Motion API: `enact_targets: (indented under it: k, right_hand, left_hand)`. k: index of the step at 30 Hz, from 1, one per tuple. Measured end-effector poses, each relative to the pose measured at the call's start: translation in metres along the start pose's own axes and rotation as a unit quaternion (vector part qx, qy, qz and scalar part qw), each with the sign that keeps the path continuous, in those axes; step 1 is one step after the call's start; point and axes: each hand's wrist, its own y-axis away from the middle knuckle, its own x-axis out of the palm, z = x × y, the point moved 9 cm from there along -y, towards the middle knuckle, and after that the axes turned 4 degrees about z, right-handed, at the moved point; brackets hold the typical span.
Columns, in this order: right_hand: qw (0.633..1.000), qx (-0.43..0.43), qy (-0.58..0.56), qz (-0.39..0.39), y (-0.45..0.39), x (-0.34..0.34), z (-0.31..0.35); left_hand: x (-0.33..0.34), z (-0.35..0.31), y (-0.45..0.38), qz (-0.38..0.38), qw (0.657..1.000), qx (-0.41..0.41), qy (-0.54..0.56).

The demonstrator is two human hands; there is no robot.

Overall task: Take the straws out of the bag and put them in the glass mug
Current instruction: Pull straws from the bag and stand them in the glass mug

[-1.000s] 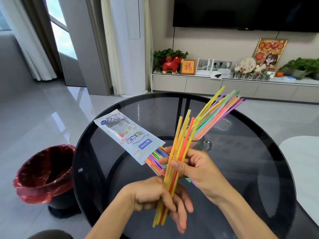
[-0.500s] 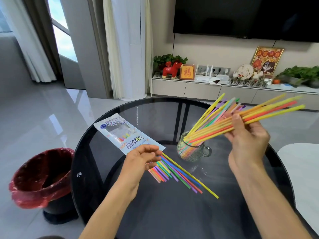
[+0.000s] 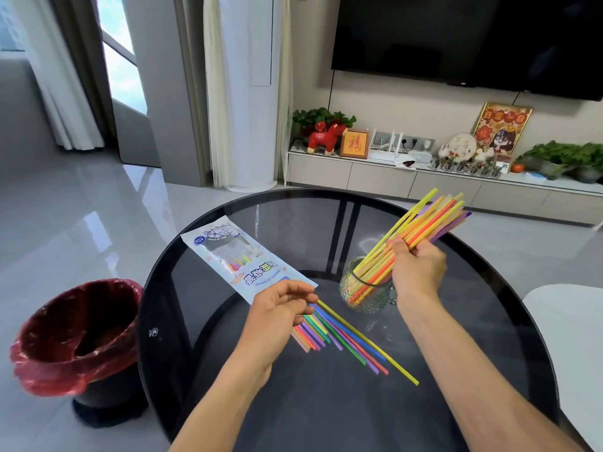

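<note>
R hand [image 3: 419, 272] grips the multicolour plastic straw bundle [image 3: 421, 228] slanted into the clear glass mug [image 3: 365, 293] near table centre to seat ends; L hand [image 3: 280, 311], fingers loosely curled w/o grip, sits at the printed plastic bag [image 3: 241, 259] mouth over the remaining straws [image 3: 352, 344].

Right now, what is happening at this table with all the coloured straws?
A person is moving straws from a bag into a glass mug. The right hand grips a bunch whose lower ends are in the mug. The left hand reaches to the straws sticking out of the bag's mouth onto the table.
</note>
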Motion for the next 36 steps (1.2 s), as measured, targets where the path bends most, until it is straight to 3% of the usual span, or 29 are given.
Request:
enact_targets:
  k: [7,13,16,18,20,22,25,30,36]
  right_hand:
    - [0.998,-0.01,0.064,0.005,-0.009,-0.005,-0.004]
    - [0.971,-0.038,0.227,0.064,-0.005,-0.016,-0.003]
    - [0.925,-0.035,0.349,0.146,0.006,-0.025,-0.019]
    - [0.894,-0.02,0.372,0.249,0.024,-0.02,-0.044]
    - [0.841,-0.018,0.426,0.333,0.048,-0.007,-0.061]
    - [0.791,-0.045,0.487,0.367,0.068,0.01,-0.072]
    - [0.766,-0.1,0.515,0.371,0.09,0.033,-0.073]
    - [0.748,-0.131,0.534,0.372,0.112,0.055,-0.066]
    - [0.731,-0.101,0.554,0.385,0.109,0.045,-0.07]
  left_hand:
    - [0.017,0.0,0.007,0.032,0.993,0.037,-0.107]
    - [0.015,-0.006,0.007,0.015,0.984,0.071,-0.164]
    - [0.014,-0.002,0.007,0.001,0.963,0.099,-0.251]
    - [0.017,0.006,0.002,-0.015,0.915,0.126,-0.383]
    - [0.019,0.021,-0.007,-0.018,0.868,0.126,-0.48]
    - [0.019,0.039,-0.012,-0.001,0.845,0.085,-0.528]
    - [0.021,0.055,-0.013,0.03,0.81,0.066,-0.582]
    - [0.018,0.054,-0.009,0.039,0.816,0.078,-0.571]
    - [0.016,0.057,-0.007,0.042,0.812,0.09,-0.574]
